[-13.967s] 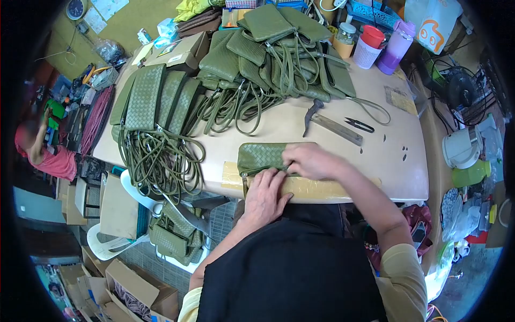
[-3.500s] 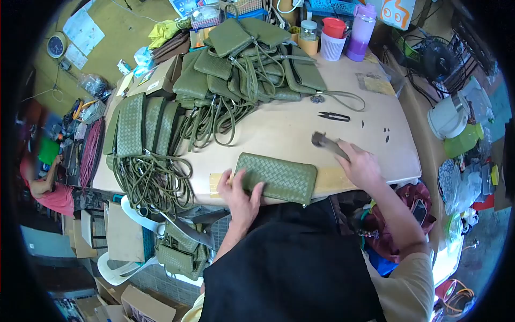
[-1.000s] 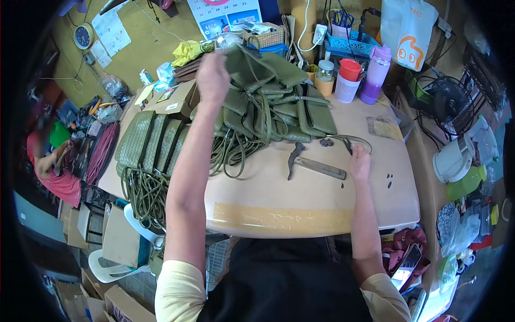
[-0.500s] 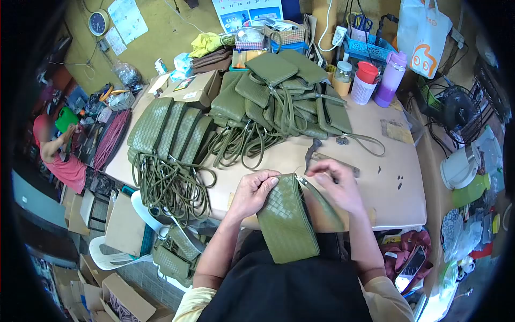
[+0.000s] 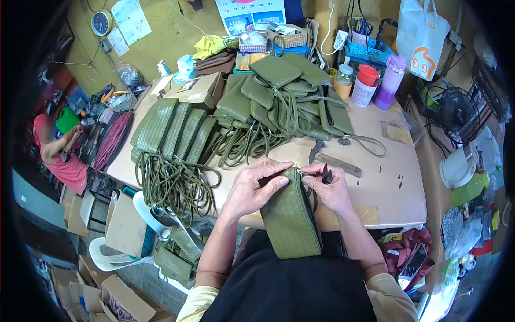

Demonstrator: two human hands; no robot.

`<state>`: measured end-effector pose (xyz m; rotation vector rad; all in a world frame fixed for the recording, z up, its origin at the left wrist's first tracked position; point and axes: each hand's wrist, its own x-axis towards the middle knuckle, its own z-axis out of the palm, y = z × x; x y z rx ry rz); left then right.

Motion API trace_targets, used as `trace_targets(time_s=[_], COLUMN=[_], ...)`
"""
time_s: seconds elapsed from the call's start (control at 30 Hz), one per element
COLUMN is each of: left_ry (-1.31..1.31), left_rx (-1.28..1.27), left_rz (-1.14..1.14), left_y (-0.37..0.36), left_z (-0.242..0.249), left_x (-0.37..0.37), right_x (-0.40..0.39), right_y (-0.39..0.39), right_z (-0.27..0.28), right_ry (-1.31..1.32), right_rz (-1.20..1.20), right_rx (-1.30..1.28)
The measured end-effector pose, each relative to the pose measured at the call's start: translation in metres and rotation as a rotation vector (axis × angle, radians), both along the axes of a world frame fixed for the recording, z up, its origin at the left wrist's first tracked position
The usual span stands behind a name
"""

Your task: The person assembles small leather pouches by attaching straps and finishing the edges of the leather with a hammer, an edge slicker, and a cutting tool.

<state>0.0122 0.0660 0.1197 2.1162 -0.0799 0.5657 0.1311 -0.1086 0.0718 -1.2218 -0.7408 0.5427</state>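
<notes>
An olive-green woven pouch (image 5: 289,225) with a zipper along its right edge hangs tilted in front of my apron. My left hand (image 5: 257,188) grips its top corner, thumb on the front face. My right hand (image 5: 330,188) has its thumb and fingertips pinched at the zipper end of the same corner. A dark pointed tool (image 5: 325,174), perhaps thread snips, sticks up from the right hand's fingers; most of it is hidden. A thin strand stands up above the corner. Beyond my hands a hammer (image 5: 338,164) lies on the table.
Stacked green pouches (image 5: 171,129) with dangling straps cover the table's left; a larger pouch heap (image 5: 279,102) lies behind. A red-lidded cup (image 5: 366,83) and purple bottle (image 5: 390,80) stand at back right. More pouches (image 5: 179,252) rest on a white chair. A person (image 5: 59,153) sits far left.
My right hand has come in to the pouch's corner and now pinches there; before, it was raised with fingers apart beside the strap. The dark tool now shows. My left hand keeps hold.
</notes>
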Motion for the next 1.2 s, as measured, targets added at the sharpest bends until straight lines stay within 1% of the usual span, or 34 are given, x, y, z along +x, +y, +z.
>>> trace_targets(time_s=[0.07, 0.13, 0.17, 0.2, 0.27, 0.3, 0.33, 0.37, 0.4, 0.43, 0.47, 0.53, 0.63, 0.73, 0.8, 0.87, 0.93, 0.97, 1.03, 1.07, 1.13, 1.17, 1.2], left_ry=[-0.014, -0.022, -0.087, -0.13, -0.308, -0.309, -0.285, -0.263, -0.267, -0.285, -0.304, -0.315, -0.462, -0.421, -0.393, -0.339, -0.34, -0.335, -0.334, -0.308, -0.283, -0.265, -0.245], left_rx=[-0.018, 0.057, 0.005, 0.038, 0.373, 0.375, 0.358, 0.342, 0.347, 0.319, 0.29, 0.266, 0.356, 0.351, 0.31, 0.073, 0.101, 0.116, 0.132, 0.149, 0.169, 0.141, 0.11], left_rz=[-0.019, 0.032, 0.087, 0.129, 0.304, 0.304, 0.349, 0.393, 0.391, 0.397, 0.403, 0.41, 0.487, 0.494, 0.453, 0.366, 0.351, 0.376, 0.401, 0.433, 0.466, 0.465, 0.464], left_y=[-0.004, -0.008, -0.01, -0.01, -0.017, -0.021, -0.024, -0.028, -0.029, -0.029, -0.029, -0.032, -0.034, -0.03, -0.027, -0.022, -0.02, -0.02, -0.021, -0.023, -0.024, -0.026, -0.027], left_z=[0.015, 0.028, 0.026, 0.028, 0.038, 0.039, 0.038, 0.036, 0.033, 0.026, 0.02, 0.013, 0.006, 0.005, 0.005, 0.002, 0.001, -0.002, -0.004, -0.005, -0.006, -0.006, -0.006], left_x=[0.002, 0.006, 0.011, 0.013, 0.011, 0.01, 0.007, 0.004, 0.004, 0.003, 0.003, 0.004, 0.008, 0.01, 0.008, 0.008, 0.008, 0.008, 0.007, 0.006, 0.006, 0.005, 0.005], right_x=[-0.002, 0.002, 0.004, 0.003, 0.002, 0.001, 0.001, 0.002, 0.002, 0.0, -0.001, -0.004, -0.009, -0.009, -0.008, -0.006, -0.007, -0.006, -0.001, -0.002, -0.009, -0.01, -0.011], right_y=[0.003, 0.006, 0.007, 0.007, 0.008, 0.012, 0.016, 0.02, 0.022, 0.02, 0.021, 0.027, 0.033, 0.035, 0.035, 0.032, 0.027, 0.027, 0.028, 0.025, 0.013, 0.007, 0.002], right_z=[0.011, 0.022, 0.028, 0.036, 0.048, 0.048, 0.043, 0.035, 0.028, 0.023, 0.02, 0.014, 0.006, 0.0, -0.006, -0.007, -0.004, -0.006, -0.012, -0.004, 0.025, 0.026, 0.033], right_ry=[-0.127, -0.144, -0.154, -0.155, -0.384, -0.442, -0.442, -0.424, -0.407, -0.289, -0.289, -0.073, -0.044, 0.002, 0.001, -0.01, 0.108, 0.107, -0.065, -0.065, -0.517, -0.408, -0.406], right_rz=[-0.049, -0.038, -0.027, -0.027, -0.148, -0.199, -0.2, -0.198, -0.197, -0.165, -0.167, -0.101, -0.123, -0.098, -0.071, -0.043, -0.013, -0.017, -0.038, -0.039, -0.294, -0.28, -0.28], right_rx=[0.123, 0.148, 0.166, 0.169, 0.073, 0.13, 0.132, 0.172, 0.213, 0.13, 0.134, 0.21, 0.229, 0.215, 0.241, 0.267, 0.135, 0.136, 0.114, 0.115, -0.164, -0.214, -0.214])
